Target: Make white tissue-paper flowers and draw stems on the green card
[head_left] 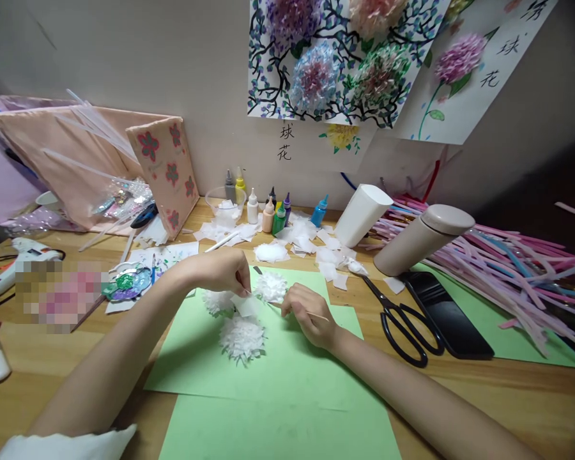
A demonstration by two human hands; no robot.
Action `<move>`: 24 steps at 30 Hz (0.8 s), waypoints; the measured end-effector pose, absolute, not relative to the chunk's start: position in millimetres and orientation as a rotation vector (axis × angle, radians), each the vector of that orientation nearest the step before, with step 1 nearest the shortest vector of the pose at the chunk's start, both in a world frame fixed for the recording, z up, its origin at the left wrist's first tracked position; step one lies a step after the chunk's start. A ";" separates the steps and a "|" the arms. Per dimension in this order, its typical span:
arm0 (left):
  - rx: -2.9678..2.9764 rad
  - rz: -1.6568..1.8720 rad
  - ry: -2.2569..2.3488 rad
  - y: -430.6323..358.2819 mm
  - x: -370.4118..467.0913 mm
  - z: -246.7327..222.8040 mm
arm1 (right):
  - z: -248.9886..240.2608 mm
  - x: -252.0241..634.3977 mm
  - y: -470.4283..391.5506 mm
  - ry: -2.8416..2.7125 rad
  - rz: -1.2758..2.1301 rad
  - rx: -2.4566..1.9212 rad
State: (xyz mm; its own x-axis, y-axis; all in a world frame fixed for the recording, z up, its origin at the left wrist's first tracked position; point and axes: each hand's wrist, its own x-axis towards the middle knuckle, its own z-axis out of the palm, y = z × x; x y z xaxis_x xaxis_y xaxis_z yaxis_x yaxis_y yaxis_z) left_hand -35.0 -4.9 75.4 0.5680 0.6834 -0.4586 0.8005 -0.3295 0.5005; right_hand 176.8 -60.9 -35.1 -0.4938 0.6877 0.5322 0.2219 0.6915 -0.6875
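Note:
My left hand (226,271) is bent down over the green paper (211,364), its fingertips pinching a corner of a small white paper square (247,306). Closed around a thin pale stick (319,316), my right hand (309,314) rests on the same sheet. The stick's tip points toward the square; whether they touch I cannot tell. Around the fingers lie three fluffy white paper flowers: one in front (242,337), one behind (271,287), and one at the left (217,301), partly hidden by my left hand and the square.
Black-handled scissors (402,326), a black phone (448,314) and a beige bottle (424,239) stand or lie at the right. Paint bottles (278,219) and loose white paper pieces (303,233) are at the back. Leftward are a paint palette (129,281) and a glue gun (22,265).

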 end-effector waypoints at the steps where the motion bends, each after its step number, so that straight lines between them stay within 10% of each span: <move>1: 2.107 -0.220 1.171 -4.5 -35.4 75.5 | -35.0 176.0 -60.2 -2.059 0.704 -0.704; 24: 2.387 -0.140 1.453 -15.2 0.8 38.3 | -37.5 176.9 -64.4 -1.914 0.675 -0.692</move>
